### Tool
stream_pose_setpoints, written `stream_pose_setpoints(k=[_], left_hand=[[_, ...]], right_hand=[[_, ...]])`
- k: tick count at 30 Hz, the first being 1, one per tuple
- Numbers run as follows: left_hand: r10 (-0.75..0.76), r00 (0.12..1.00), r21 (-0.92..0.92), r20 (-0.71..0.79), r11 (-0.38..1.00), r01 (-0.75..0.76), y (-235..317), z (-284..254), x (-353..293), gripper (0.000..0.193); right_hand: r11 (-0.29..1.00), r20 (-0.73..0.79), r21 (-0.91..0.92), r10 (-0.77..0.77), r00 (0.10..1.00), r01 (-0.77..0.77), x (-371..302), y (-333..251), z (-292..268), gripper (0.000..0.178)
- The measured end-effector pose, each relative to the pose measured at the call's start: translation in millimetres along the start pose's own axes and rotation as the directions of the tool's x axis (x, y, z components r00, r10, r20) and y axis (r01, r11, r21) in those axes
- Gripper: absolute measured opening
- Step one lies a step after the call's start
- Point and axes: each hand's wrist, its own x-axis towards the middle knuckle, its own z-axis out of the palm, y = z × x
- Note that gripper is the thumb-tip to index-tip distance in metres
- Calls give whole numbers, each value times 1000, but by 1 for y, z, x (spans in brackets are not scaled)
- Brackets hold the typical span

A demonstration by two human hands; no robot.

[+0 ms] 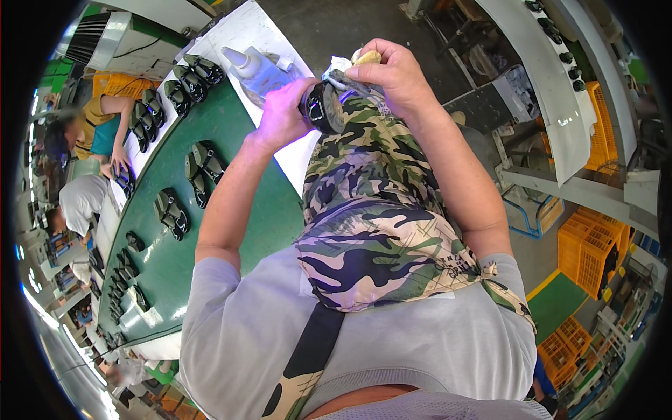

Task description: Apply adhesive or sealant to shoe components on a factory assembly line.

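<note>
My left hand (283, 112) is closed round a glossy black shoe (323, 107), held up beside the front edge of the white worktable. The shoe's grey part points away from me, toward my right hand (399, 78). Pinched in the right fingers is a pale yellow cloth or pad (368, 57); whether those fingers also grip the shoe's grey end cannot be made out. A bit of white and light-blue material (337, 64) shows beside the pad. Just beyond my left hand stand a clear squeeze bottle (245, 61) and bluish containers in a tray.
A green conveyor belt (241, 213) on my left carries several black shoes (203, 168). More shoes (187, 80) line its white far ledge, where people (105, 129) work. On the right are a white bench (553, 105) and orange crates (591, 248). A camouflage apron (378, 245) covers my front.
</note>
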Motion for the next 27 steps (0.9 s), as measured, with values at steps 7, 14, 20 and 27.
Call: stream_pose_setpoints(k=[7, 14, 20, 27], left_hand=[[-367, 780, -18, 506, 900, 435, -5, 0, 5, 66], [-278, 774, -464, 568, 669, 581, -21, 9, -11, 74], [-310, 666, -599, 678, 292, 746, -22, 9, -14, 69], [-338, 667, -701, 664, 29, 713, -37, 23, -20, 54]], right_hand=[[951, 13, -223, -218, 976, 216, 9, -15, -9, 17], [907, 87, -264, -315, 945, 327, 27, 0, -14, 19], [877, 176, -288, -346, 921, 385, 25, 21, -19, 18], [892, 227, -307, -271, 936, 332, 3, 45, -23, 19]])
